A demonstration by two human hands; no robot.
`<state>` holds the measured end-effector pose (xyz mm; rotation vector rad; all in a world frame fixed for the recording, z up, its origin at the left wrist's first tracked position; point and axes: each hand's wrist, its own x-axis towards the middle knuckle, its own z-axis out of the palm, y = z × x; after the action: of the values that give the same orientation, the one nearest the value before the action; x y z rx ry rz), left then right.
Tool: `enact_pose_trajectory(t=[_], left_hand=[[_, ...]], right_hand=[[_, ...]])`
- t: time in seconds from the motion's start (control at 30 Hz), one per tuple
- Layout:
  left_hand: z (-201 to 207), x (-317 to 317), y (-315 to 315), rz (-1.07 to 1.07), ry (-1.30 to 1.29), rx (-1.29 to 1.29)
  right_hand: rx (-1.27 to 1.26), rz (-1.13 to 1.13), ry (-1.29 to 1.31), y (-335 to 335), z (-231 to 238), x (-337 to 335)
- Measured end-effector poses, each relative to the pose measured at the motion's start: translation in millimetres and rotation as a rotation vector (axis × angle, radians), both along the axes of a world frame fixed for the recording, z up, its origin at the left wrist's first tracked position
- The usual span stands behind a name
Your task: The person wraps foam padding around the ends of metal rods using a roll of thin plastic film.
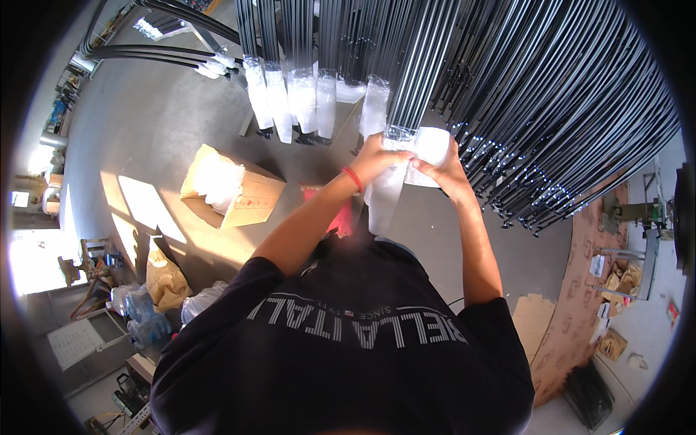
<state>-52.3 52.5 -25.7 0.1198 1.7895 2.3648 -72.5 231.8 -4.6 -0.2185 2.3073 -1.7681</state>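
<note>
**Grey workshop floor (464, 246), sunlit at left; rod bundle (417, 80) just ahead of you**

Nearest: your dark shirt (348, 377). Pale block lettering across the chest, a smaller line beside it; legible, not copied here. Red bracelet (352, 179) on your left wrist.

Your left hand (377, 158) is closed round the bundle's near end, at the top of a white sleeve (386, 199) that hangs toward you. Your right hand (446, 174) grips a white roll (433, 145) just beside it, thumb in front; most of its fingers are hidden. Roll or folded sheet, you cannot be sure. Both thumbs nearly meet.

Handling, as judged: black rods look slim, stiff along their length, springy sideways; each probably light, the bunch heavier. Glossy finish and slick film could slide in your palm. Sleeve looks soft, easily torn. Best hold: full grip round the covered end, where all rods are gathered, rather than on loose film.

Farther: sleeved bundles (301, 101) left of yours, a dense spread of bare rods (551, 109) to the right. Open carton (254, 199) on the floor, white film (220, 181) inside; its red print is too small to read. Toward the left edge, a tan bag (167, 279) and a pale sheet (72, 342) with marks you cannot make out.
</note>
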Motion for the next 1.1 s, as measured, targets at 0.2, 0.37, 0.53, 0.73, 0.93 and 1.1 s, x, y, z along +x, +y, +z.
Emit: enact_pose_trajectory(t=[0.2, 0.37, 0.53, 0.73, 0.93, 1.1], left_hand=[[4.0, 2.7, 2.6, 0.005, 0.005, 0.071], [14.9, 3.0, -0.6, -0.026, -0.075, 0.071], [17.9, 3.9, -2.5, -0.009, -0.054, 0.049], [12.5, 3.7, -3.2, -0.007, -0.048, 0.054], [7.4, -1.2, -1.4, -0.006, -0.045, 0.078], [11.2, -1.7, -1.1, 0.052, -0.066, 0.076]], right_hand=[[-0.050, -0.032, -0.079, -3.0, -1.1, 4.8], [-0.018, 0.122, -0.067, -2.9, 15.0, -0.4], [0.008, 0.051, -0.121, 0.3, -13.9, 0.3], [0.077, 0.251, -0.357, 0.2, 10.7, -1.2], [0.159, 0.213, -0.042, 3.0, -12.4, -5.8], [0.186, 0.008, -0.066, -16.5, -0.1, 6.1]])
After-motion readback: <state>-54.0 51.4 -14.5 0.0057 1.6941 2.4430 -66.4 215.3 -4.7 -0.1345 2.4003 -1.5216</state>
